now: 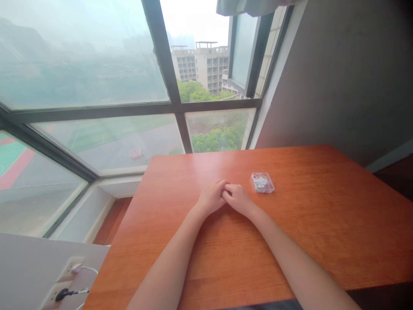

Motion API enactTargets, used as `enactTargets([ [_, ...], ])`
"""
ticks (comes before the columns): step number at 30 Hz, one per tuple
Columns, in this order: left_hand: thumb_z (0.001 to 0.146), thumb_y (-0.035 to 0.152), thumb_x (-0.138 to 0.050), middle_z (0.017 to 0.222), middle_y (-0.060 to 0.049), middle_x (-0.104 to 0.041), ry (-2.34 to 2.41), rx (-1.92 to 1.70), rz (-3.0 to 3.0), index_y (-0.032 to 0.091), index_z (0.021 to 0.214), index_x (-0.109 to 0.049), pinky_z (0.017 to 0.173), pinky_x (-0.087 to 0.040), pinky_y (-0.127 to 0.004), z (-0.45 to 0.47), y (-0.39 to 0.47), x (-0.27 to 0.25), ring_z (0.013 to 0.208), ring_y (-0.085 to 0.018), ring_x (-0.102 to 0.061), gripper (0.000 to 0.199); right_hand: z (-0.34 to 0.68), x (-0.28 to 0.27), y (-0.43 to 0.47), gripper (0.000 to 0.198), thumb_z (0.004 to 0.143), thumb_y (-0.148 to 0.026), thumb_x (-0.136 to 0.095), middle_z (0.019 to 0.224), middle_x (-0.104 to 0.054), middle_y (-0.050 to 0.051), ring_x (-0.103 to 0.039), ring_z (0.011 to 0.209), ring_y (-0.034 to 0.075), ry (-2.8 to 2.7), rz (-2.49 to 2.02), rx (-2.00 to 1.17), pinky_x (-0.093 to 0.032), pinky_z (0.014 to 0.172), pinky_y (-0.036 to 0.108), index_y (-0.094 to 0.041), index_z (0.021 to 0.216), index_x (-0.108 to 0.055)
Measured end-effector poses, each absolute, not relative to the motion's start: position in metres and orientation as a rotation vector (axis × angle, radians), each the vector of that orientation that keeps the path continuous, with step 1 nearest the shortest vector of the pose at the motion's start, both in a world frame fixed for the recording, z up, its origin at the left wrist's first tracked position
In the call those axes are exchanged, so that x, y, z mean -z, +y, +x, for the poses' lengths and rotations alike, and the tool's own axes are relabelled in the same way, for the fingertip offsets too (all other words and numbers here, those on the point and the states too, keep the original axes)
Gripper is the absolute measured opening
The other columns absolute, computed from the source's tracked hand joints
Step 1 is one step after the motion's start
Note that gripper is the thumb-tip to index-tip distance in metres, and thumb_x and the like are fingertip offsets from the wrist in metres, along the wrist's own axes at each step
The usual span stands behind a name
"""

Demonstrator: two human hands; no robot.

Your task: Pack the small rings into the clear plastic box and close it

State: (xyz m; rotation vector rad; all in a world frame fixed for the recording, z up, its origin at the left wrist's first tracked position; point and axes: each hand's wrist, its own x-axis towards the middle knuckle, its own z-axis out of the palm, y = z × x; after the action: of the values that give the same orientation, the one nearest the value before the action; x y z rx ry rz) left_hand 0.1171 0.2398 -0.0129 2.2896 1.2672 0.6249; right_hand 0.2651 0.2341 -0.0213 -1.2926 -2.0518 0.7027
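Note:
My left hand [213,198] rests on the wooden table with its fingers curled. Against it lies my right hand [239,199], also closed, and the fingers of both meet at the fingertips. A small dark gap shows between them, and no object is visible in either hand; the inner side of the fingers is hidden. Just right of my right hand, a small clear plastic box [263,182] sits on the table, apart from both hands. Inside it are small whitish pieces and something yellowish, too small to name.
The reddish-brown table [322,215] reaches to a large window [174,86] with dark frames. A grey wall [351,86] stands at the right. Low on the left, a wall socket [69,269] holds a white plug and a black plug with cables.

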Motion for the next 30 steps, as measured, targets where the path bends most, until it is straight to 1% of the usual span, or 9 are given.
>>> enactTargets([
  [5, 0.073, 0.013, -0.050, 0.104, -0.005, -0.066, 1.265, -0.620, 2.286, 0.022, 0.107, -0.060, 0.073, -0.047, -0.028, 0.1169, 0.2408, 0.0152, 0.089, -0.020, -0.062, 0.037, 0.2654, 0.0217, 0.2346, 0.019, 0.081, -0.016, -0.047, 0.064, -0.061, 0.000, -0.052, 0.059, 0.013, -2.050, -1.300, -0.711, -0.032, 0.057, 0.023, -0.019, 0.065, -0.059],
  [12, 0.073, 0.013, -0.049, 0.103, -0.004, -0.066, 1.261, -0.634, 2.285, 0.022, 0.106, -0.060, 0.074, -0.047, -0.028, 0.1167, 0.2401, 0.0148, 0.089, -0.020, -0.062, 0.036, 0.2651, 0.0222, 0.2345, 0.019, 0.080, -0.016, -0.047, 0.063, -0.059, 0.000, -0.050, 0.059, 0.013, -2.050, -1.291, -0.702, -0.032, 0.058, 0.023, -0.019, 0.063, -0.055],
  [30, 0.074, 0.014, -0.049, 0.102, -0.004, -0.066, 1.268, -0.639, 2.308, 0.022, 0.105, -0.060, 0.072, -0.046, -0.028, 0.1171, 0.2402, 0.0159, 0.088, -0.019, -0.063, 0.033, 0.2649, 0.0239, 0.2354, 0.019, 0.080, -0.016, -0.047, 0.062, -0.058, -0.001, -0.050, 0.059, 0.012, -2.056, -1.291, -0.706, -0.032, 0.057, 0.023, -0.018, 0.063, -0.056],
])
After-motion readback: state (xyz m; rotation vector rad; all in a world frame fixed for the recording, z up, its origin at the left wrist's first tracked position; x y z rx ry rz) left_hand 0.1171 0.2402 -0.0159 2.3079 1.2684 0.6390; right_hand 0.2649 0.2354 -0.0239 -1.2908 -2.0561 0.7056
